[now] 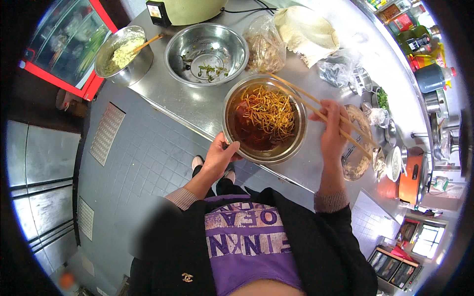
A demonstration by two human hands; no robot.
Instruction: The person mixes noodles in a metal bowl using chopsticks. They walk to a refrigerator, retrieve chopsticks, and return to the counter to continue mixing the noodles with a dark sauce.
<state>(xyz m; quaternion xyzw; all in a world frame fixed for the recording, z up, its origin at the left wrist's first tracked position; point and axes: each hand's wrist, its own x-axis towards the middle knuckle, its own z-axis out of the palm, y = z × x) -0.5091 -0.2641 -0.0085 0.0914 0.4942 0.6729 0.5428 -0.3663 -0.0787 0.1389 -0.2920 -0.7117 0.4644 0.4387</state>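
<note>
My left hand (pixel 217 155) grips the near left rim of a stainless steel bowl (pixel 300 127), thumb on top. Inside the bowl lie yellow-brown shreds of food (pixel 272 114), with a dark red sauce (pixel 247 127) showing on the left and near side. Long wooden chopsticks (pixel 314 104) are held in my right hand (pixel 332 122), just right of the bowl. Their tips reach over the bowl's far rim, apart from each other. Whether they touch the food is hard to tell.
A larger steel basin (pixel 170 61) with green scraps stands behind the bowl, beside a knotted clear bag of food (pixel 264 51). Further left, a steel pot (pixel 139 70) holds a pale mixture and a utensil. To the right lie a floury plastic bag (pixel 357 148) and a white bowl (pixel 393 162).
</note>
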